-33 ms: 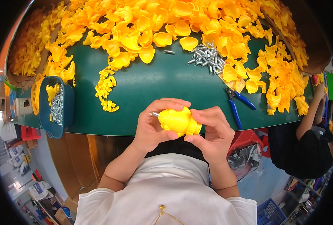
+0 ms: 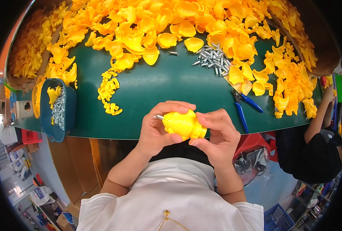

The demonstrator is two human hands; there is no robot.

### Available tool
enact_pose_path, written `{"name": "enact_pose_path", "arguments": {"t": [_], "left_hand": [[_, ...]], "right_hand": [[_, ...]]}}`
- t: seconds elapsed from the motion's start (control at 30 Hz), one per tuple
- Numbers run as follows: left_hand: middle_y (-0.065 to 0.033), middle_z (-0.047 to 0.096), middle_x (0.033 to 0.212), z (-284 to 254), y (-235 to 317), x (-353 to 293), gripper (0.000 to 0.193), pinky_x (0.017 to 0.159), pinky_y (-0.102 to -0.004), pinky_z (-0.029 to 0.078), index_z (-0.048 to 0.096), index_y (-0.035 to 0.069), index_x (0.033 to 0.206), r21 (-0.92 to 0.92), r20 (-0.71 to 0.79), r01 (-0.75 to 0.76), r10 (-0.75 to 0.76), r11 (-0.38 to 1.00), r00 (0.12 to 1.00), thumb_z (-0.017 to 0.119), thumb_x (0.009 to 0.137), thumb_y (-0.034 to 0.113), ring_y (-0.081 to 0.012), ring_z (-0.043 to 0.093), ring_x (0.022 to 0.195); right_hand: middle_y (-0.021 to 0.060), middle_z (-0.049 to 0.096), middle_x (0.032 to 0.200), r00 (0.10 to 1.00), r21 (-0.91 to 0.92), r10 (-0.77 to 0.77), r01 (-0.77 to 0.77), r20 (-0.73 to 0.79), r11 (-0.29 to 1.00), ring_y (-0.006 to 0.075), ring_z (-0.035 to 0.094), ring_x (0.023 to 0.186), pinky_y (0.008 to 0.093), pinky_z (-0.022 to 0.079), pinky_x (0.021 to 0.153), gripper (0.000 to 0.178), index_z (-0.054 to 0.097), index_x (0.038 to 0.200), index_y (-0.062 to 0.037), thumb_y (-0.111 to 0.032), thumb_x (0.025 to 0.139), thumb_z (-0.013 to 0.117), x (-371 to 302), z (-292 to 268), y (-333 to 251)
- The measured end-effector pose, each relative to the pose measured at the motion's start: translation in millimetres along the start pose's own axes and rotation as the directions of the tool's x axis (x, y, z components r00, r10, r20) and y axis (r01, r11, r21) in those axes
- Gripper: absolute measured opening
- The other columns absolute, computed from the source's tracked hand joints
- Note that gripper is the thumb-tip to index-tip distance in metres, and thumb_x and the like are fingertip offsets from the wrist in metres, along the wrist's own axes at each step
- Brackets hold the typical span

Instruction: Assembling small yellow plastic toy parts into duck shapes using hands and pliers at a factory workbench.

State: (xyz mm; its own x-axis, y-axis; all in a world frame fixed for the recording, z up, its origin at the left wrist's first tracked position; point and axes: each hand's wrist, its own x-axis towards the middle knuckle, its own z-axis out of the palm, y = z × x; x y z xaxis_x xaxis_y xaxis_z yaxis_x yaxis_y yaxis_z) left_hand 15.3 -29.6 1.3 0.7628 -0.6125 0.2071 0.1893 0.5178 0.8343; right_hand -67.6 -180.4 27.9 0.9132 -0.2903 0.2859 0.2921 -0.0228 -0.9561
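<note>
Both my hands hold one rounded yellow plastic piece (image 2: 179, 124) just past the near edge of the green table (image 2: 148, 90). My left hand (image 2: 154, 129) closes around its left end, thumb below and fingers above. A metal spring (image 2: 158, 116) sticks out of that end beside my left fingers. On the right, my right hand (image 2: 218, 134) pinches the ribbed, narrower end between thumb and fingers. The inside of the piece is hidden.
Yellow plastic shells (image 2: 150, 56) heap along the far side. Metal springs (image 2: 211, 57) lie in a pile, with blue-handled cutters (image 2: 240, 109) nearer. Small curled yellow parts (image 2: 108, 90) lie left. A blue basket (image 2: 71, 111) holds springs. Another person's arm (image 2: 318, 119) reaches in at right.
</note>
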Motion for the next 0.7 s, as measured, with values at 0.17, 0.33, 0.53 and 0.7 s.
{"name": "enact_pose_path", "arguments": {"t": [0.17,0.33,0.53,0.7], "left_hand": [[-0.0176,0.055,0.124,10.1,-2.6,-4.6,0.053,0.098,-0.0393,0.046,0.054,0.004,0.117,-0.157,-0.076,0.091,-0.104,0.983,0.992,0.079,0.077,0.027,-0.0261,0.053,0.118],[-0.0132,0.045,0.135,28.8,-11.1,-9.6,0.059,0.102,-0.0396,0.044,0.047,0.010,0.125,-0.521,-0.076,0.222,-0.303,0.825,0.950,0.076,0.080,0.034,-0.0237,0.049,0.122],[-0.0115,0.044,0.136,35.2,-12.1,-12.1,0.063,0.102,-0.0366,0.045,0.044,0.009,0.128,-0.715,0.021,0.338,-0.465,0.611,0.885,0.072,0.081,0.041,-0.0218,0.049,0.122],[-0.0118,0.046,0.135,30.9,-10.8,-13.4,0.065,0.102,-0.0365,0.045,0.042,0.008,0.129,-0.657,-0.003,0.377,-0.503,0.653,0.864,0.071,0.082,0.044,-0.0220,0.049,0.121]], "right_hand": [[0.0114,0.062,0.103,0.996,0.034,-0.031,0.033,-0.083,0.999,0.0197,0.059,0.091,0.0302,0.049,0.079,0.046,0.067,0.103,-0.0009,-0.007,0.062,0.087,-2.4,7.7,6.7],[0.0097,0.060,0.101,0.950,0.041,-0.128,0.145,-0.284,0.989,0.0205,0.057,0.087,0.0293,0.047,0.076,0.046,0.064,0.099,-0.0047,-0.016,0.062,0.089,-3.6,20.4,14.2],[0.0046,0.045,0.076,0.905,-0.547,-0.415,0.304,-0.089,0.780,0.0193,0.042,0.067,0.0302,0.036,0.056,0.050,0.052,0.081,-0.0063,-0.044,0.069,0.081,11.9,5.2,8.0],[0.0051,0.033,0.057,0.841,-0.717,-0.497,0.481,0.215,0.504,0.0221,0.033,0.049,0.0320,0.027,0.044,0.048,0.041,0.058,-0.0073,-0.041,0.073,0.071,37.9,-10.8,-1.6]]}}
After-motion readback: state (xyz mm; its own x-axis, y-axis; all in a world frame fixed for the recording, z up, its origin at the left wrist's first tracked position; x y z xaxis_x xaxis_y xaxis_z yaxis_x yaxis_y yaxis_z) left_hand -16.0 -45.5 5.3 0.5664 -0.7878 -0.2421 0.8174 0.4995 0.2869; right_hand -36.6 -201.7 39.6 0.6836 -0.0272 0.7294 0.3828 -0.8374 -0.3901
